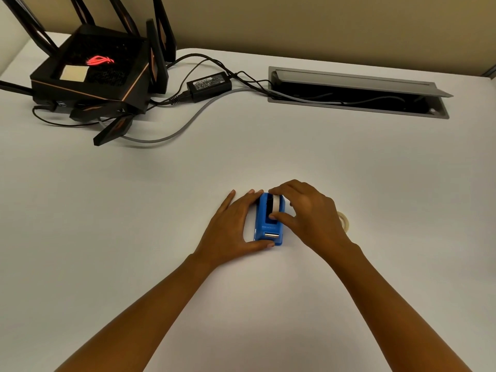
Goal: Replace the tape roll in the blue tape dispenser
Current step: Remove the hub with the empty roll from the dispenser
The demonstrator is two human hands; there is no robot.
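The blue tape dispenser (264, 224) stands on the white table (241, 162), its metal cutter facing me. A white tape roll (275, 206) sits in its slot. My left hand (230, 229) holds the dispenser's left side, thumb at the near end and fingers at the far end. My right hand (306, 213) pinches the roll in the slot, thumb on its near edge and fingers over its far edge. A second, pale tape roll (345, 221) lies flat on the table just right of my right hand, mostly hidden by it.
A black router (91, 73) with tall antennas stands at the far left, next to a black power adapter (209, 85) and trailing cables. An open grey cable hatch (357, 92) is set into the table at the far right.
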